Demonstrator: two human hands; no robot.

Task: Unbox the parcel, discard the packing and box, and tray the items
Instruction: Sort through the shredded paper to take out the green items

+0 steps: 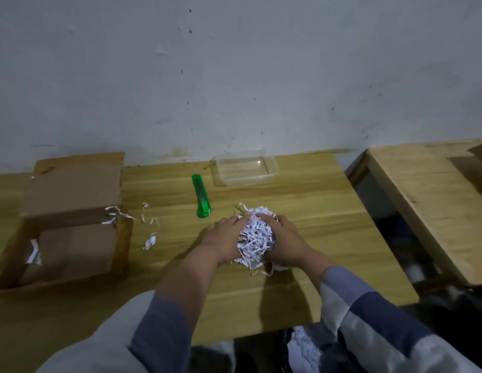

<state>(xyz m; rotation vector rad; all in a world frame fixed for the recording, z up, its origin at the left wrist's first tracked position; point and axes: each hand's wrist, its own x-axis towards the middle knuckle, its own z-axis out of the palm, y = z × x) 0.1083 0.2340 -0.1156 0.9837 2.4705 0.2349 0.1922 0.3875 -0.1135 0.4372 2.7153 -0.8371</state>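
Grip: both hands cup a wad of shredded paper (257,238) from either side; left hand (225,239) and right hand (284,238) have their fingers curled round it.
Wad: sits on the wooden counter (301,211), near its front middle.
Box (70,219): open cardboard, flaps up, at the counter's left end, well apart from the hands.
Loose strips (151,230): scattered between box and wad.
Knife (200,196): green utility cutter, lying just beyond the left hand.
Tray (245,169): clear plastic, by the wall, beyond the wad.
Below counter edge: more shredded paper (304,348) on something dark.
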